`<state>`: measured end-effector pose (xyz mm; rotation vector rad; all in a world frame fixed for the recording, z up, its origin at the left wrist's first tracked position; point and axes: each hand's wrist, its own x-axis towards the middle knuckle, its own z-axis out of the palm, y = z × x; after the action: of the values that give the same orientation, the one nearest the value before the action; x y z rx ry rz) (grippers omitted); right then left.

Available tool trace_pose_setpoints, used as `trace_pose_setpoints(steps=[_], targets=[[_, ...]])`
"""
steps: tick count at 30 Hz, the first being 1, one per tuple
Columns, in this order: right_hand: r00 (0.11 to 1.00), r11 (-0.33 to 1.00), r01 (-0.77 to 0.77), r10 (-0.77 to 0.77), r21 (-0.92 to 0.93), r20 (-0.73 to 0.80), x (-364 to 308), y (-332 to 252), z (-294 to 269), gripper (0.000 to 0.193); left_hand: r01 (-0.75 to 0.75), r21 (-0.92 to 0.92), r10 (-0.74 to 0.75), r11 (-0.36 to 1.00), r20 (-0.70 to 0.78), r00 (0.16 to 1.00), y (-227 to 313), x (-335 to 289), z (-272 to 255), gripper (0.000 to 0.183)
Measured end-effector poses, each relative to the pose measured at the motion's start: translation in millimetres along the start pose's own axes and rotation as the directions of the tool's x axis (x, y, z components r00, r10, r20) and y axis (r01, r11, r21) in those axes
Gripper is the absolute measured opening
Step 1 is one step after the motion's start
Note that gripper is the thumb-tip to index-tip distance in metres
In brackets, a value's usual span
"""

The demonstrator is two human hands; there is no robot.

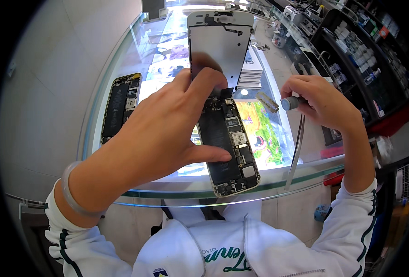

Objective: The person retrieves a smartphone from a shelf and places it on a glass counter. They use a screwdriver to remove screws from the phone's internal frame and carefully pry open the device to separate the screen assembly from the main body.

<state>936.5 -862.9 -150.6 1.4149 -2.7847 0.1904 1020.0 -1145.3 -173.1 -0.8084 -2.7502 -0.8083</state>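
An opened phone body [243,152] lies on the glass counter in front of me, its battery [216,134] and circuit boards exposed. Its white-framed screen panel [220,46] stands up at the far end, back side toward me. My left hand [172,115] is on the phone: the thumb rests on the battery, and the bent fingers are at the panel's lower edge, their tips partly hidden. To the right, my right hand [322,101] is raised, closed around a short grey cylindrical handle [289,103] that points left; the rest of it is hidden.
Another opened phone [121,108] lies at the left. Tweezers [297,150] sit below my right hand, and a thin razor blade [267,102] lies left of it. White boxes [250,78] are stacked behind the panel. A dark shelf [366,55] with small goods stands far right.
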Motion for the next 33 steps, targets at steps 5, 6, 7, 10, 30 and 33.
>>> trace_pose_setpoints(steps=[5, 6, 7, 10, 30, 33], targets=[[0.999, 0.998, 0.02, -0.022, -0.062, -0.026, -1, 0, 2, 0.032, 0.016, 0.003, -0.016, 1.0, 0.002, 1.0, 1, -1, 0, 0.08], [1.0, 0.997, 0.006, -0.008, -0.071, -0.026, -2, -2, 3, 0.033, 0.012, 0.001, -0.012, 1.0, -0.002, 1.0, 1, -1, 1, 0.08], [1.0, 0.996, 0.004, -0.007, -0.092, -0.026, -2, -3, 3, 0.033, 0.006, 0.002, -0.006, 1.0, -0.008, 1.0, 0, -1, 1, 0.079], [0.999, 0.991, 0.008, -0.013, -0.131, -0.037, -3, -5, 4, 0.034, -0.015, 0.005, 0.015, 1.0, -0.027, 1.0, -1, -1, 1, 0.079], [0.827, 0.842, 0.538, -0.537, -0.04, -0.168, 8, -72, 18, 0.012, -0.043, -0.029, 0.043, 0.999, -0.005, 0.999, -1, 1, 3, 0.076], [0.789, 0.811, 0.585, -0.574, -0.015, -0.221, 11, -72, 29, 0.013, -0.023, -0.045, 0.023, 0.999, 0.009, 1.0, 0, 2, 3, 0.075]])
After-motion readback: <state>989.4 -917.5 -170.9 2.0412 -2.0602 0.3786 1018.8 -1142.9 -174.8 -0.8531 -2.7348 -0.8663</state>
